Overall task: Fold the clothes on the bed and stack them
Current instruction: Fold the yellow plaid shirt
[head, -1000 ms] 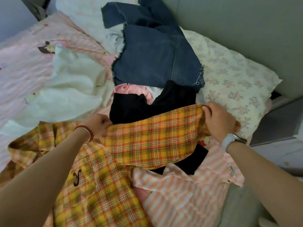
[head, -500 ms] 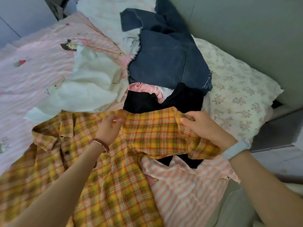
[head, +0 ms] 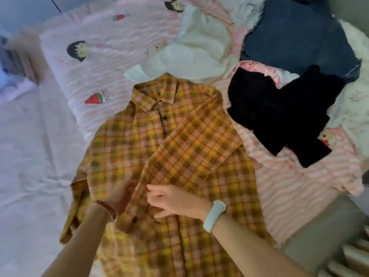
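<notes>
Now the sleeve is lying folded across the plaid shirt front, no longer held up over the black top. Right hand is pinching the cuff mid-shirt w/ curled fingers; left hand is blurry, grip can't tell. First fold is looking done.

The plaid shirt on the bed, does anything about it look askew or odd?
Yes. The plaid shirt lies collar-up, but its right sleeve crosses the front diagonally, and the left edge is bunched. Both hands rest at the sleeve's end.
</notes>
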`<state>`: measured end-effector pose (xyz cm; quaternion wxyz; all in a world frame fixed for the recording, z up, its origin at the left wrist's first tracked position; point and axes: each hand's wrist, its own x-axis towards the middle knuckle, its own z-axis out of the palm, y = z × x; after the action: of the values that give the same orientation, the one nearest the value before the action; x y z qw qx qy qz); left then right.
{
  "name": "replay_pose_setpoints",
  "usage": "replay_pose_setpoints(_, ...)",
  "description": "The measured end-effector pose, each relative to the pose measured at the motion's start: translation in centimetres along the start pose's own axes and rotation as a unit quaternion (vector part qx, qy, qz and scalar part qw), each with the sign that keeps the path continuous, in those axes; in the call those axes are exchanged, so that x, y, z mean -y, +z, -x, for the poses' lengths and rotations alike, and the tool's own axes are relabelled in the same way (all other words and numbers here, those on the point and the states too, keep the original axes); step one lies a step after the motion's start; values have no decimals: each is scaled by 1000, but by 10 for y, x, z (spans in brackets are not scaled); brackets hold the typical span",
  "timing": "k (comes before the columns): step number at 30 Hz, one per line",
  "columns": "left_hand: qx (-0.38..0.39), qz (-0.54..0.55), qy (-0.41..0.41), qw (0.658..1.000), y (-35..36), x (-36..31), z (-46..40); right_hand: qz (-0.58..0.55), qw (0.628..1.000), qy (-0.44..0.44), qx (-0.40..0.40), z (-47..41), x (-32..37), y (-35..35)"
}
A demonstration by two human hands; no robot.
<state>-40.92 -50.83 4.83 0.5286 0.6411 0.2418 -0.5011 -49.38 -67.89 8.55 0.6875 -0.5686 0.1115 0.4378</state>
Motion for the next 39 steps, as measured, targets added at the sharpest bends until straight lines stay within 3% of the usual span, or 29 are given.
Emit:
replay_pose_setpoints(2, -44, 2, -10, 999, -21, 31, -4, 38, 995, -16, -96, -18, -24, 25)
replay_pose_setpoints(4, -69, -125, 25, 989, -29, 49, -8, 127, 957, -52, -256, -27, -48, 39)
replay_pose_setpoints(6, -88, -327, 99, 936, -28, 57, -8, 191, 908, -78, -364, -32, -66, 46)
replay_pose_setpoints(7, -104, -372, 143, 911, -25, 59, -6, 225, 886, -86, -396, -34, -74, 50)
replay_pose_setpoints(8, -115, -379, 183, 900, -23, 59, -3, 271, 858, -97, -426, -36, -78, 55)
replay_pose_setpoints(11, -97, -266, 266, 922, -33, 59, 7, 430, 742, -165, -487, -42, -80, 68)
replay_pose_setpoints(12, -87, -249, 271, 926, -40, 60, 11, 467, 722, -173, -480, -44, -79, 72)
replay_pose_setpoints(14, -86, -277, 257, 922, -59, 66, 14, 531, 723, -148, -416, -52, -75, 79)
replay_pose_setpoints(18, -127, -322, 214, 913, -84, 85, 13, 588, 761, -6, -273, -69, -78, 88)
replay_pose_setpoints(21, -144, -266, 214, 929, -90, 93, 10, 595, 747, -18, -297, -69, -81, 93)
replay_pose_setpoints(25, -149, -246, 232, 929, -91, 98, 5, 596, 693, -92, -395, -71, -77, 103)
replay_pose_setpoints(28, -142, -202, 259, 934, -92, 98, 7, 588, 737, -60, -327, -86, -69, 108)
replay_pose_setpoints(31, -270, -183, 278, 904, -107, 109, 5, 615, 740, 6, -271, -103, -69, 111)
replay_pose_setpoints(34, -429, -184, 178, 866, -147, 131, -4, 616, 730, -10, -296, -112, -72, 125)
replay_pose_setpoints(37, -387, -226, 5, 894, -189, 162, -11, 607, 729, -47, -313, -116, -79, 146)
replay_pose_setpoints(39, -337, -232, -36, 912, -206, 177, -14, 578, 742, -44, -337, -120, -81, 155)
